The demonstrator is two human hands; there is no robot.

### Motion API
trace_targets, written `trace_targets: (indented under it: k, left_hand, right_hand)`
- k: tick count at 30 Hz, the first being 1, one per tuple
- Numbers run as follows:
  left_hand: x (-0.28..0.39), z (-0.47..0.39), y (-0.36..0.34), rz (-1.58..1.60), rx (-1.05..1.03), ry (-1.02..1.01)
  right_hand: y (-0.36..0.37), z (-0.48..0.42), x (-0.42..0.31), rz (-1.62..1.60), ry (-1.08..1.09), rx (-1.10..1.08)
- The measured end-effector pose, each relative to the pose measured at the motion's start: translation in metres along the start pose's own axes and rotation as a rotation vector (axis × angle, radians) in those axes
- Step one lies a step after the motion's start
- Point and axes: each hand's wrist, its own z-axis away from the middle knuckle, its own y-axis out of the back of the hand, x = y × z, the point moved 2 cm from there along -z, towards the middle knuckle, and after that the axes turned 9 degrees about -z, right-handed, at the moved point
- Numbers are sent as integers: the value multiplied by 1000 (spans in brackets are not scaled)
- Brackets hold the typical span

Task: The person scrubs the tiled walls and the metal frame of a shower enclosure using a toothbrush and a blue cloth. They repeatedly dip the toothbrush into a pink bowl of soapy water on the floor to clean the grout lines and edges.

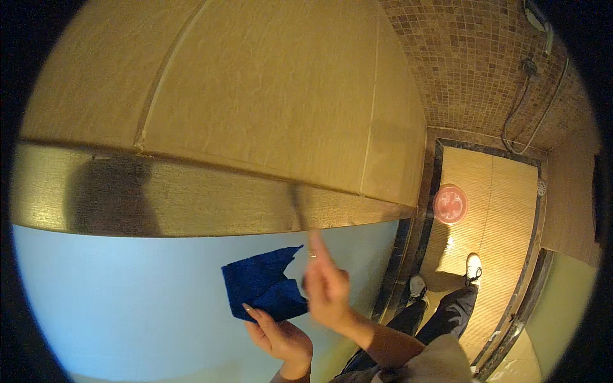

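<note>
My left hand [280, 337] holds a dark blue cloth [263, 285] by its lower edge, thumb on top. The cloth is spread fairly flat and has a ragged notch on its right side. Just right of it, my right hand [328, 292] is closed around a slim tool [309, 239], blurred by motion. The tool points up towards the tiled ledge [220, 203]; its tip and exact kind are too blurred to tell. A smooth pale blue surface [134, 297] spreads behind both hands.
Large beige tiles [258, 91] rise above the ledge. To the right, a pink basin [450, 204] stands on the ribbed floor [503, 215], beyond my white shoes [473, 264]. A shower hose [536, 131] hangs against the mosaic wall [464, 67]. A round drain cover [541, 188] lies near the floor's edge.
</note>
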Motion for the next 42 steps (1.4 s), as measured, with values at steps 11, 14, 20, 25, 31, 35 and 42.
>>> trace_targets:
  k: [11,14,20,25,31,35,42]
  left_hand:
    - [31,17,18,49,96,-29]
    - [32,28,20,-6,39,-10]
    - [65,36,6,-15,84,-83]
    - [64,38,15,108,-53,91]
    - [64,27,12,66,71,27]
    - [59,6,7,151,-26,122]
    - [57,2,13,-20,9,-26]
  right_hand:
    - [6,20,-17,-69,-131,-10]
    - [12,30,-31,-131,-273,44]
    - [2,27,-58,57,70,-10]
    - [1,21,-85,56,-242,-134]
    - [-22,12,-94,3,6,-195]
    - [-32,-4,-86,-17,-53,-204]
    - [-24,4,-62,-33,-174,-157]
